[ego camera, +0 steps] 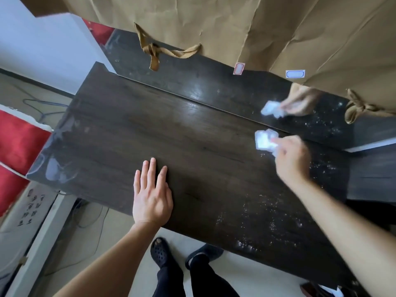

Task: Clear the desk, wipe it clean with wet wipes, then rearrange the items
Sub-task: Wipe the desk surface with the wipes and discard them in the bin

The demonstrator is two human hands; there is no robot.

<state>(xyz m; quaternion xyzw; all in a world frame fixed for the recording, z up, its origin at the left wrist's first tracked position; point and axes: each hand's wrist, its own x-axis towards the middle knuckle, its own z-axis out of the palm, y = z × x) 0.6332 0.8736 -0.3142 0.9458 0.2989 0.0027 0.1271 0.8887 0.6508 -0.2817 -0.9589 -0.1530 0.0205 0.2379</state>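
The dark wood desk point(162, 133) fills the middle of the view and carries no items. My right hand point(292, 158) grips a crumpled white wet wipe point(264, 141) and holds it against the desk near the far right edge. The hand is blurred. A glossy dark back panel point(214, 86) behind the desk mirrors the hand and the wipe. My left hand point(152, 195) rests flat on the desk near its front edge, fingers straight and spread. White specks and wet streaks point(267, 224) dot the right part of the desk.
Tan curtains point(257, 28) with tie-backs point(154, 50) hang behind the desk. Two label stickers point(239, 68) sit at the curtain hem. Red fabric point(19, 142) lies at the left. Cables point(42, 108) run on the floor. My feet in dark slippers point(160, 251) stand below the front edge.
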